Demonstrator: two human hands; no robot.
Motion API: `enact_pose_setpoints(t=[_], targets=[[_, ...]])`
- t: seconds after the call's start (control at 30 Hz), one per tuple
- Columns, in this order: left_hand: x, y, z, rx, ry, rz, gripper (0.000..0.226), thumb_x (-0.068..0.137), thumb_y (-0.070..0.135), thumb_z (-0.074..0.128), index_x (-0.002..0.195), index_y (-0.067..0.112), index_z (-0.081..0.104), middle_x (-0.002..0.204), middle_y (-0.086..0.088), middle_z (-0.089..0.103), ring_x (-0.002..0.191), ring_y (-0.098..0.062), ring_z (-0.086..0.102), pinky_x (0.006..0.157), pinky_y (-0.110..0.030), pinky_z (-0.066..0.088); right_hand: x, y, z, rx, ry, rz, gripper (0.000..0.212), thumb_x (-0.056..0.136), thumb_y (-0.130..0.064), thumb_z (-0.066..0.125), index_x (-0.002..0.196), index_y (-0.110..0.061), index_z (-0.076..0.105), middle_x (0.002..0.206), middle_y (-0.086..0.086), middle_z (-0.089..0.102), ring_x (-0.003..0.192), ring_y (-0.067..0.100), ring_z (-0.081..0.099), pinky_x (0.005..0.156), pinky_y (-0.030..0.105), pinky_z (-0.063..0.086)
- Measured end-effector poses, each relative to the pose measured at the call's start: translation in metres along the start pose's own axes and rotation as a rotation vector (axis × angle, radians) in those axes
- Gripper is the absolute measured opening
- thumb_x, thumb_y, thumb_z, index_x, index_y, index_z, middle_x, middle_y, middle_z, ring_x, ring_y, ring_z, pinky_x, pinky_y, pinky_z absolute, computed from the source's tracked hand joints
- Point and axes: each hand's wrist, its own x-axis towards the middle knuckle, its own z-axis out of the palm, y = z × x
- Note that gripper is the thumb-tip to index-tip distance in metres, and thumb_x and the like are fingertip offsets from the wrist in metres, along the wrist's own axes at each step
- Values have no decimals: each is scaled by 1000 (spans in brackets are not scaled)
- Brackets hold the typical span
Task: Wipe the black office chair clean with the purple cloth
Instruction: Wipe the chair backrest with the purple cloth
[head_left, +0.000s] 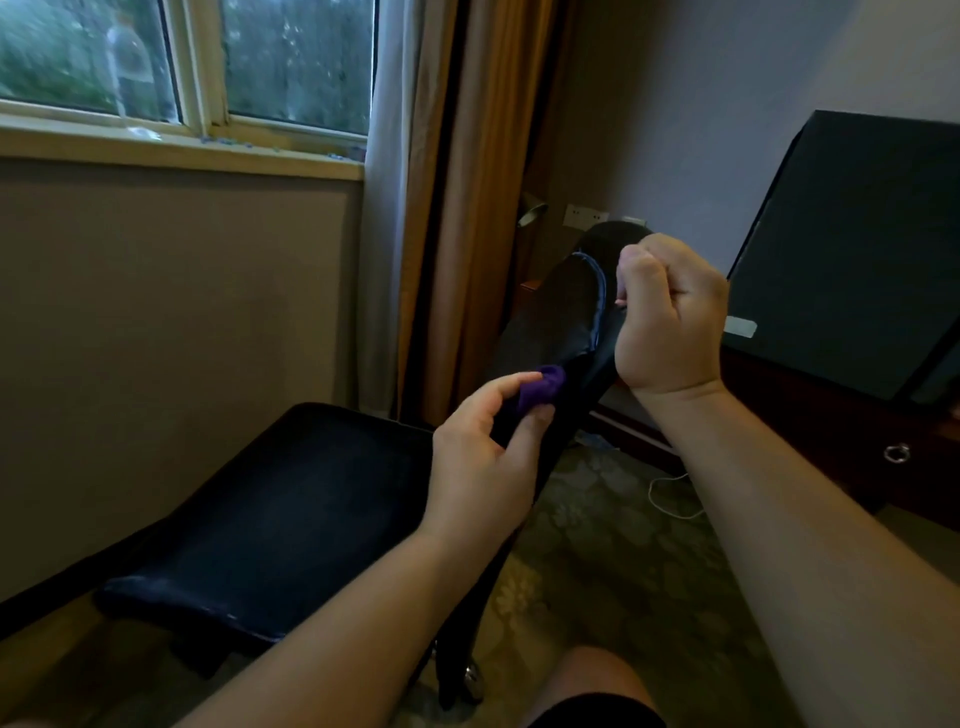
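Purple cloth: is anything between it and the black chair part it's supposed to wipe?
Nothing visible. The crumpled purple cloth, pinched in the left hand, already sits against the black padded chair armrest. The right hand has its grip on the armrest further up, clear of the cloth.

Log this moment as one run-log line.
left hand: pinching purple cloth against chair armrest | right hand: fisted, gripping armrest's far end | chair seat: untouched | phase: wiping armrest
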Motion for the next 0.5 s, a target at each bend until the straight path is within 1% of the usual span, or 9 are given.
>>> enact_pose_setpoints(t=[0.07,0.17,0.23,0.3,0.33,0.4,0.43,0.5], targets=[[-1,-7,-6,69,-47,14,33,93,20,67,123,33,66,119,16,66,112,4,60,98,-31,53,-1,3,-2,5,-1,4,40,97,-9,46,58,3,46,56,15,41,55,24,40,52,37,33],[-11,-28,-20,217,-62,64,31,89,18,71,118,30,70,113,17,66,108,4,61,95,-25,52,2,5,-2,-8,1,15,40,96,-9,46,57,3,44,56,14,41,54,23,40,52,36,33],[-23,-46,-30,340,-106,43,30,87,17,74,114,30,71,109,18,64,103,4,61,92,-23,52,3,6,-2,-20,3,27,40,96,-10,47,57,3,44,56,14,41,54,20,39,52,34,32],[-35,-62,-35,436,-156,-31,28,87,18,74,113,28,73,107,17,63,97,3,61,90,-28,53,4,8,-3,-23,-1,30,40,95,-10,47,57,3,44,56,15,41,55,21,39,52,32,32],[-38,-66,-35,449,-154,-72,27,87,20,74,112,29,73,105,17,63,95,3,61,89,-29,54,4,8,-3,-22,-2,32,40,95,-11,47,57,3,44,56,15,41,55,22,39,53,31,32],[-39,-65,-31,405,-108,-124,26,89,24,73,112,35,72,104,19,64,95,6,60,88,-27,55,4,8,-4,-11,1,41,40,95,-10,47,57,3,44,56,15,41,55,20,39,53,30,32],[-37,-59,-26,359,-75,-127,27,89,26,72,113,38,71,104,21,64,97,9,59,89,-24,54,4,8,-3,-4,2,46,40,95,-10,47,57,2,43,56,15,41,54,18,38,53,29,32],[-24,-39,-16,260,-14,-55,29,90,25,71,115,41,69,107,24,65,102,12,58,91,-17,51,3,8,-2,4,4,50,40,95,-9,47,57,1,44,56,15,40,55,16,38,53,26,32]])
